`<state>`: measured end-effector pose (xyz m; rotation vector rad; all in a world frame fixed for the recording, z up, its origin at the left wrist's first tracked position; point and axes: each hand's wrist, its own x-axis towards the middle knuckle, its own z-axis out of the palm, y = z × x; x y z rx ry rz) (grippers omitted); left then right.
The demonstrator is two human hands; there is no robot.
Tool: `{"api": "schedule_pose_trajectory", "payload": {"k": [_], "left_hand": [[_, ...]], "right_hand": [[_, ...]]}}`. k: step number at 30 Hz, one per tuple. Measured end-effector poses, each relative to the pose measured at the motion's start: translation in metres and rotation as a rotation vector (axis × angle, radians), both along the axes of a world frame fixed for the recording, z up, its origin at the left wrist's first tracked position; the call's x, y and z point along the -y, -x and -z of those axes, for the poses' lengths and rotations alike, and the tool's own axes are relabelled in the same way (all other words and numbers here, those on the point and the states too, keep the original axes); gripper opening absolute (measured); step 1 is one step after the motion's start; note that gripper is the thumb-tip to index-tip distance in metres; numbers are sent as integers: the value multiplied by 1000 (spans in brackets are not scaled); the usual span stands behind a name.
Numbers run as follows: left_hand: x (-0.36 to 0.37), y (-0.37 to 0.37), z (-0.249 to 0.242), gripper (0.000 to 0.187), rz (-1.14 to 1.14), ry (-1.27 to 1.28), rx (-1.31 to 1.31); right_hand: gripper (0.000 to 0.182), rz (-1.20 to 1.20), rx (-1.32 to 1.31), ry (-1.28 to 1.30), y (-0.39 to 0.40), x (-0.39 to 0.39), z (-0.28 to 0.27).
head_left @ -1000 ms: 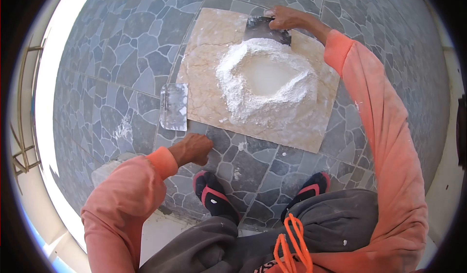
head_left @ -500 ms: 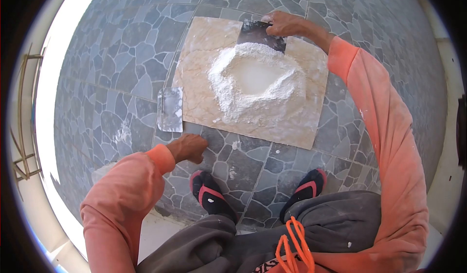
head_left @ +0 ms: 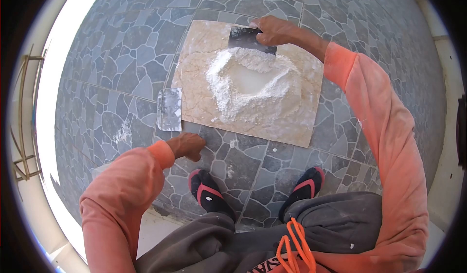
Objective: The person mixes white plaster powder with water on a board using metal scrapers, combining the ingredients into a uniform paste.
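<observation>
My right hand (head_left: 275,30) grips the top edge of a dark, flat scraper (head_left: 252,40) at the far side of a marbled beige board (head_left: 198,39). The scraper's lower edge meets a ring of white powder (head_left: 221,98). Inside the ring lies a pool of whitish liquid (head_left: 250,80), partly covered by powder on its far side. My left hand (head_left: 187,146) is closed in a fist above the floor, just off the board's near left corner, with nothing visible in it. Close to it, a second metal scraper (head_left: 170,109) lies against the board's left edge.
The floor (head_left: 131,44) is grey stone-patterned tile, with white powder smudges (head_left: 122,133) on the left. My feet (head_left: 210,193) in dark footwear with red trim stand near the board's front edge. A bright white strip runs along the left side.
My right hand has moved the scraper left and slightly toward me. Powder at the far side has been pushed inward over part of the liquid. My left hand has barely shifted.
</observation>
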<state>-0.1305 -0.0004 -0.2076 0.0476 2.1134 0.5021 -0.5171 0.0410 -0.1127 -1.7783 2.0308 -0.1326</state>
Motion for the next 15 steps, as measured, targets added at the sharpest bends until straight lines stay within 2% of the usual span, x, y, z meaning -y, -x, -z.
{"api": "schedule_pose_trajectory", "payload": {"k": [9, 12, 15], "left_hand": [[-1, 3, 1, 30, 17, 1, 18], [-3, 3, -1, 30, 13, 15, 21], [-5, 2, -2, 29, 11, 33, 20]], "right_hand": [[44, 10, -20, -36, -17, -15, -25], [45, 27, -104, 76, -9, -19, -28], [47, 139, -85, 26, 16, -15, -20]]}}
